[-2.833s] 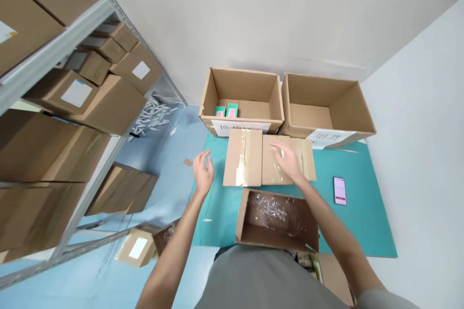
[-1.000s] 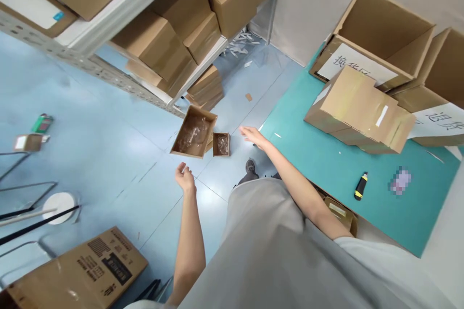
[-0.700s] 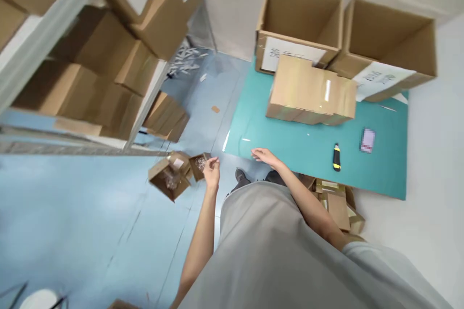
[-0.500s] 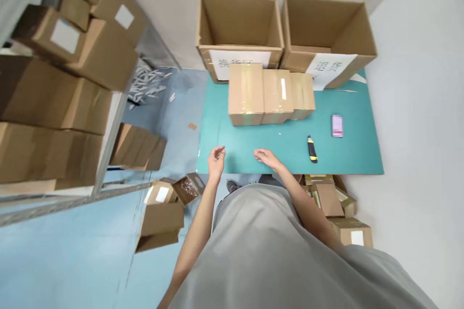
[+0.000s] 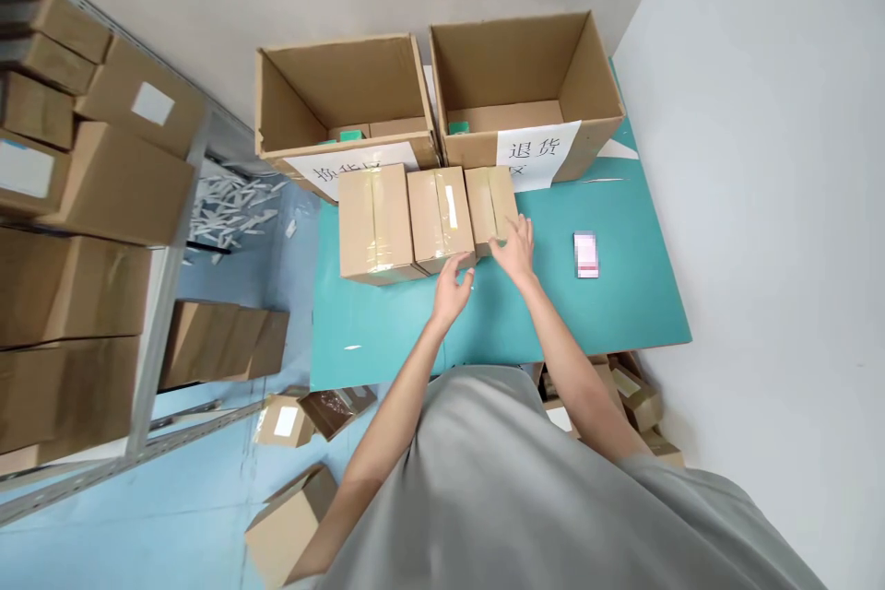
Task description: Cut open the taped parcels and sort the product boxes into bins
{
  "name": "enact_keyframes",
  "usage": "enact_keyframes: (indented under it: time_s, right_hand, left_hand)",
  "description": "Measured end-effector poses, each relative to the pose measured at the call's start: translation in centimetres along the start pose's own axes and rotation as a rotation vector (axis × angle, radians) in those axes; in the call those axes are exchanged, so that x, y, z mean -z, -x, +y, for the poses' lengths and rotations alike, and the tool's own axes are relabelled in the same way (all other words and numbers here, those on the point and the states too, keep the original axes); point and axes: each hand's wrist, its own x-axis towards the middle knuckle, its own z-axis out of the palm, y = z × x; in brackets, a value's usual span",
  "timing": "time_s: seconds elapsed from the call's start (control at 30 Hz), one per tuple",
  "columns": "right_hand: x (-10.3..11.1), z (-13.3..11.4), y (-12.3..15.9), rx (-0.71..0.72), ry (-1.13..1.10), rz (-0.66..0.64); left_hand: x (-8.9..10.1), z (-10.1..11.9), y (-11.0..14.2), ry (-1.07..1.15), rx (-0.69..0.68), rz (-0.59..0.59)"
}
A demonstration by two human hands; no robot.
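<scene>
Smallest carton [image 5: 487,201], long axis front-to-back, right hand [image 5: 515,253] spread at near end, contact unclear, left hand [image 5: 452,297] half-open, empty, both closer than before.

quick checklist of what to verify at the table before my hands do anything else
1. Left hand open: ok, fingers by the near edge of the middle taped carton.
2. Right hand touching the smallest taped carton: cannot tell.
3. Largest taped carton shut: ok, tape runs along its top.
4. Phone apart from both hands: ok, lying on the teal tabletop.
5. Left paper sign fully visible: not ok, largest taped carton hides part.
</scene>
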Motion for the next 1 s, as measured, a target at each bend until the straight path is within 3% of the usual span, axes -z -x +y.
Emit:
enact_keyframes:
  time_s: [0.1,0.23,0.37,0.53,0.7,0.87,1.0]
  right_hand:
    - [-1.8,-0.9,-1.6,-0.091,0.071,-0.077]
    - [-3.5,-1.3,-2.1,-0.156,0.087,-0.041]
    - [-3.8,-1.3,-3.0,-0.233,0.063,-0.010]
    - [-3.9,-2.3,-4.1,-0.289,0.111,-0.071]
    - [-2.2,-3.4,-4.1,-0.333,0.115,-0.026]
    - [1.0,-0.7,0.0,-0.333,0.013,0.151]
    - [3.0,3.1,8.3,-0.285,-0.012,0.367]
  left_hand:
    - [-1.5,-0.4,0.4,-0.013,0.035,-0.016]
    - [-1.7,-1.6,1.9,-0.002,0.122,-0.030]
    - [-1.0,-2.7,3.3,0.024,0.176,-0.002]
    - [0.4,-3.7,4.8,0.072,0.202,0.028]
    - [2.4,-3.5,6.0,0.110,0.184,0.029]
    - [6.5,-3.7,8.5,0.209,0.172,0.038]
    - [11.4,-6.3,11.1,0.262,0.266,0.065]
